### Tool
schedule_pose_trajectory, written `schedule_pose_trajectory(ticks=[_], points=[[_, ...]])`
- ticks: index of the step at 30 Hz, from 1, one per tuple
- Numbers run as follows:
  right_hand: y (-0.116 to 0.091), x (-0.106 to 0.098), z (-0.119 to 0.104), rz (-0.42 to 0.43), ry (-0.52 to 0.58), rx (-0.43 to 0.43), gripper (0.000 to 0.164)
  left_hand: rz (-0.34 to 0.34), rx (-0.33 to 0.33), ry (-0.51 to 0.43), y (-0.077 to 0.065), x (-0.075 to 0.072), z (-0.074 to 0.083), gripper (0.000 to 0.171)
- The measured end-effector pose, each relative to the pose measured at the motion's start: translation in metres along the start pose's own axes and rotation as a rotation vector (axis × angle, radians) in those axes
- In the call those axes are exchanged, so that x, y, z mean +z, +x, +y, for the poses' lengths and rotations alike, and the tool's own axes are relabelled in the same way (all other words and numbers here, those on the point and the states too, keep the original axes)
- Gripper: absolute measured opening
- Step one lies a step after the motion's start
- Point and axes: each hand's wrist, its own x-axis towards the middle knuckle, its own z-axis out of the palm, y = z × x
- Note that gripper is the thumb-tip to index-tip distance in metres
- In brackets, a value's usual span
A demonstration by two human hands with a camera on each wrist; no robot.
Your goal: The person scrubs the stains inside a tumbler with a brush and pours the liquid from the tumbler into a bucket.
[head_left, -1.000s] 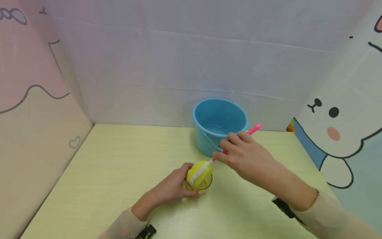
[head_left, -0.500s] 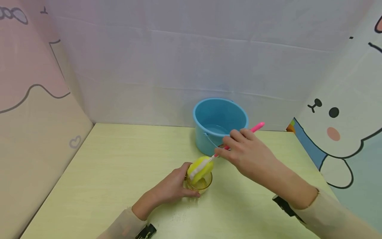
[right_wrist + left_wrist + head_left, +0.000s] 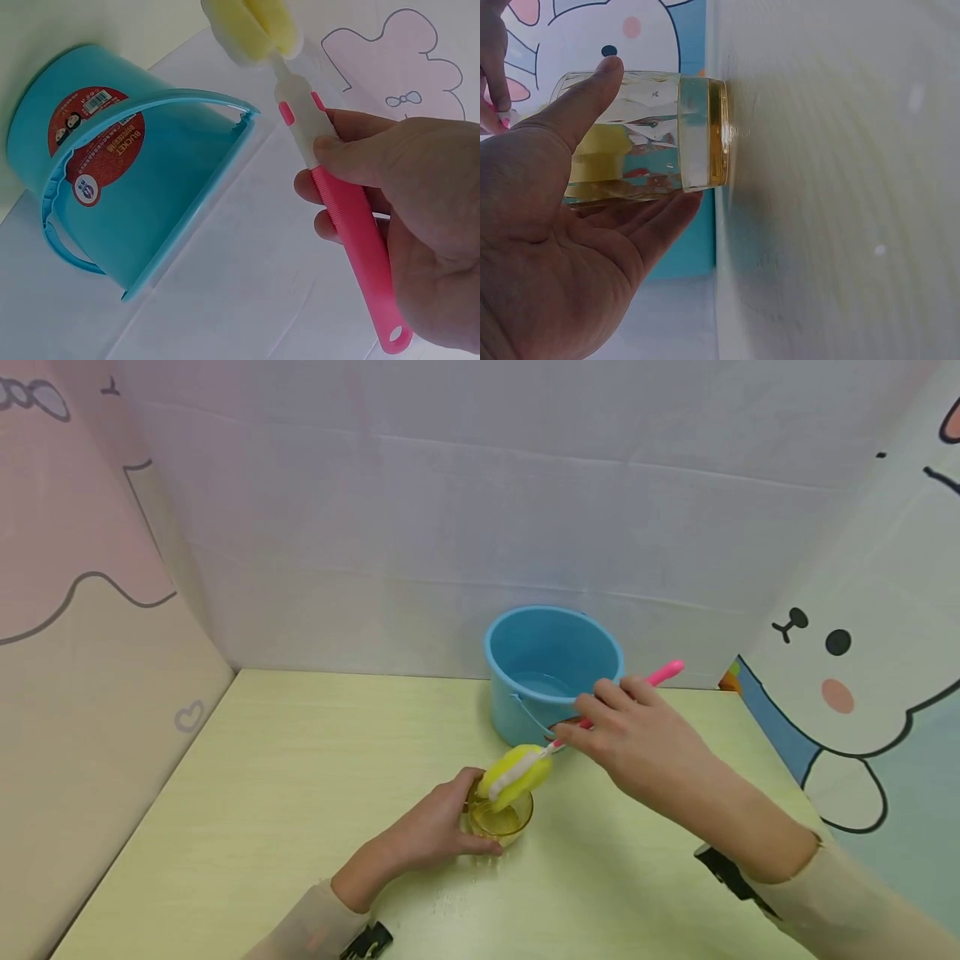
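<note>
An amber-tinted glass cup (image 3: 513,825) stands on the table, and my left hand (image 3: 431,827) grips it from the left side. In the left wrist view, the thumb and fingers wrap around the clear faceted wall of the cup (image 3: 656,131). My right hand (image 3: 645,747) holds a sponge cup brush (image 3: 349,225) by its pink and white handle. The brush's yellow and white sponge head (image 3: 517,772) is tilted at the cup's mouth, mostly above the rim. Through the glass, part of the yellow sponge (image 3: 600,154) shows in the left wrist view.
Behind the hands, a light blue bucket (image 3: 517,714) stands near the back wall with some water in it. Its handle (image 3: 176,97) hangs down on the near side. Water drops (image 3: 450,902) lie on the table in front of the cup. Printed cloth walls enclose the table.
My right hand has moved up and to the right, drawing the sponge head upward out of the cup. The left hand and the cup have stayed in place.
</note>
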Motion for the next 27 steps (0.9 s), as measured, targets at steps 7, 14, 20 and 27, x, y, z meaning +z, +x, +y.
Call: schedule_pose_trajectory(ticks=[7, 14, 20, 27], points=[[-0.004, -0.008, 0.002, -0.044, -0.013, 0.012, 0.037, 0.006, 0.014, -0.001, 0.000, 0.000, -0.001, 0.090], [-0.008, -0.016, 0.004, -0.058, -0.026, 0.002, 0.038, 0.006, 0.024, -0.002, 0.000, 0.000, -0.001, 0.090], [-0.010, -0.022, 0.004, -0.090, -0.017, -0.002, 0.039, 0.006, 0.026, -0.004, 0.000, 0.000, -0.001, 0.091], [-0.011, -0.027, 0.003, -0.106, 0.027, -0.017, 0.041, 0.008, 0.024, -0.002, 0.001, 0.000, -0.002, 0.090]])
